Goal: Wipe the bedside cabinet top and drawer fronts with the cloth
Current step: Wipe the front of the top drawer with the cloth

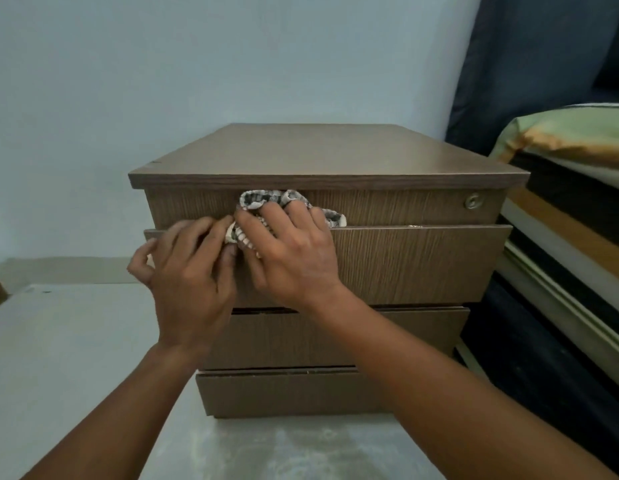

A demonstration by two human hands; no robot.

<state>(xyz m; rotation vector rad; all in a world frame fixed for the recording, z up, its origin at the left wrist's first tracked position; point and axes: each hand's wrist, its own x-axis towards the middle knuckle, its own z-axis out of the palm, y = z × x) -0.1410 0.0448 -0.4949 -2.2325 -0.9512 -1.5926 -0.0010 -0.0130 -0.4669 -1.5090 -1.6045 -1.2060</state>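
A brown wood-grain bedside cabinet [405,161] stands in front of me with several drawer fronts. The top drawer front [405,206] carries a round lock at its right end. The second drawer [422,261] juts out a little. A black-and-white checked cloth [263,199] is bunched against the top drawer front, just under the cabinet top. My right hand [290,251] presses on the cloth with fingers spread over it. My left hand [190,271] grips the second drawer's upper left edge, its fingertips touching the cloth's lower end.
A pale blue wall [162,81] stands behind the cabinet. To the right are a dark blue headboard [529,64], a pillow [571,136] and a mattress edge [560,237] close to the cabinet side. Light floor [59,341] lies left and in front.
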